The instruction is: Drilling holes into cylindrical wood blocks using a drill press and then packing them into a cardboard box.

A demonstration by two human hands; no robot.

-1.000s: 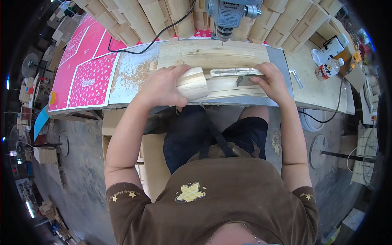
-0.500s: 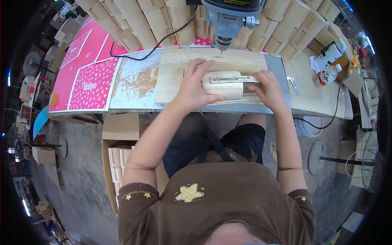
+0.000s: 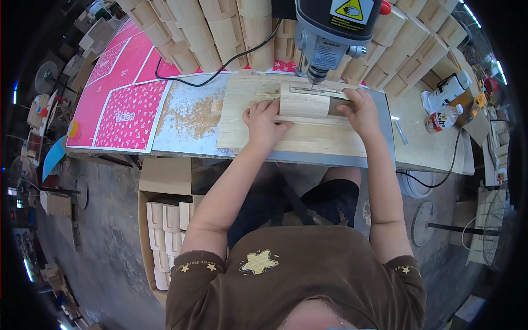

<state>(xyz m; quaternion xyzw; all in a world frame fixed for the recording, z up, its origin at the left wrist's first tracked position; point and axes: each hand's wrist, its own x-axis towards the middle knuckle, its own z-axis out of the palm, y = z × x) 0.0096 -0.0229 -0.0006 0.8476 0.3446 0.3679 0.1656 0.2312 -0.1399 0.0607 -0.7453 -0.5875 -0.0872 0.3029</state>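
A pale rounded wooden block (image 3: 302,104) lies on a flat wooden board (image 3: 247,137) under a drill press (image 3: 324,49). Along its top runs a slotted metal strip (image 3: 322,91), and a dark grey piece (image 3: 339,106) sticks out of its right end. My left hand (image 3: 264,125) is closed against the block's left end, thumb pointing right along the near side. With my right hand (image 3: 358,111) I grip the right end of the metal strip, thumb by the dark piece. The drill chuck (image 3: 317,75) hangs just above the strip; whether the bit touches it I cannot tell.
Stacked wooden blocks (image 3: 214,33) line the back of the table. Sawdust (image 3: 192,110) lies left of the board, and a black cable (image 3: 231,63) crosses behind it. A bottle (image 3: 443,118) stands at the right. Below left, a cardboard box (image 3: 165,176) holds more blocks.
Both hands have pushed the block away from me, under the drill chuck. My left hand has shifted from over the block to its left end. The view has also tilted slightly.
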